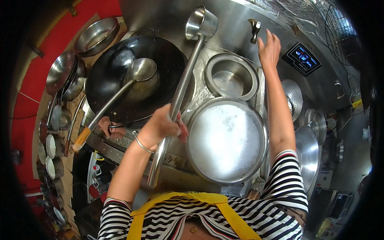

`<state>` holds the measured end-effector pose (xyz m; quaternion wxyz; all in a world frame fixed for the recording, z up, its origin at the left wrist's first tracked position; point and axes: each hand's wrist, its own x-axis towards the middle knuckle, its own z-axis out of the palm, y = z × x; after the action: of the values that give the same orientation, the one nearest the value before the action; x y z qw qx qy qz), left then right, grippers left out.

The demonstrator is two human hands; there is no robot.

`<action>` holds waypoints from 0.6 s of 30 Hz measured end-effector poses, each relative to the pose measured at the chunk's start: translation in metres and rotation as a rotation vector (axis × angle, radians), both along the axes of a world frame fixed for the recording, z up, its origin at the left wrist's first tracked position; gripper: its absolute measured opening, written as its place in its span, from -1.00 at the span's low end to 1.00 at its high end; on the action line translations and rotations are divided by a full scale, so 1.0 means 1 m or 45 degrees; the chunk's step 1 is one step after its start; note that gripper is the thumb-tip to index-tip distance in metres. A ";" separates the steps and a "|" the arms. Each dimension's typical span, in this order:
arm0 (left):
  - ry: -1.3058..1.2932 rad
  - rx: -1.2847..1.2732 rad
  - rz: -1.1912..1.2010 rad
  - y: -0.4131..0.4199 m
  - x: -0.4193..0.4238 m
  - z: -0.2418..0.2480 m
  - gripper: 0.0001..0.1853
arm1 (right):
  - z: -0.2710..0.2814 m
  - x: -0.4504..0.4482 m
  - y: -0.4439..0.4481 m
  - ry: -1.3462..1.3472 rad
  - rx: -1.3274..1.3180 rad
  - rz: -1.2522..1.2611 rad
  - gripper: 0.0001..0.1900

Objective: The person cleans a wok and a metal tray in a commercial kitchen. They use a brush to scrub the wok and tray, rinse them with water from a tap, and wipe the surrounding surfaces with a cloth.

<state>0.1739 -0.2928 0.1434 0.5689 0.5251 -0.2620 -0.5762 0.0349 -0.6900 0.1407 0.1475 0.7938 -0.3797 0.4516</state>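
My left hand (163, 125) grips the steel handle of a long dipper (207, 25), whose deep cup is raised over the back of the stove. Beside a small wall tap (255, 32), my right hand (270, 49) reaches out with fingers apart and holds nothing. Left of the dipper sits a large black wok (105, 78) with liquid in its bottom. A wooden-ended ladle (143, 69) rests across it, bowl inside. On the right, a steel pot (211, 79) stands behind a wide round lid or pan (226, 144), which one I cannot tell under the glare.
A control panel (302, 59) glows on the back wall. Strainers (61, 72) and a steel basin (96, 36) line the left ledge, with several seasoning containers (54, 145) nearer me. Perforated pans (292, 96) and a metal bowl (307, 153) stand right. A cloth (111, 127) wraps the wok's near handle.
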 end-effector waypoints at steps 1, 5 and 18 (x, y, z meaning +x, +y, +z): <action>0.009 0.001 -0.002 0.000 -0.002 0.000 -0.68 | 0.019 0.017 -0.004 -0.005 -0.017 0.106 -0.57; 0.052 -0.007 -0.058 -0.003 -0.010 -0.005 -0.67 | 0.046 0.042 -0.036 0.354 -0.002 0.028 -0.84; 0.107 -0.025 -0.218 -0.017 -0.027 -0.011 -0.75 | 0.026 -0.110 -0.070 0.109 0.484 -0.263 -0.70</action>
<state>0.1469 -0.3096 0.1321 0.5331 0.4706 -0.2877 -0.6416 -0.0752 -0.7605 0.1670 0.0567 0.7826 -0.5307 0.3203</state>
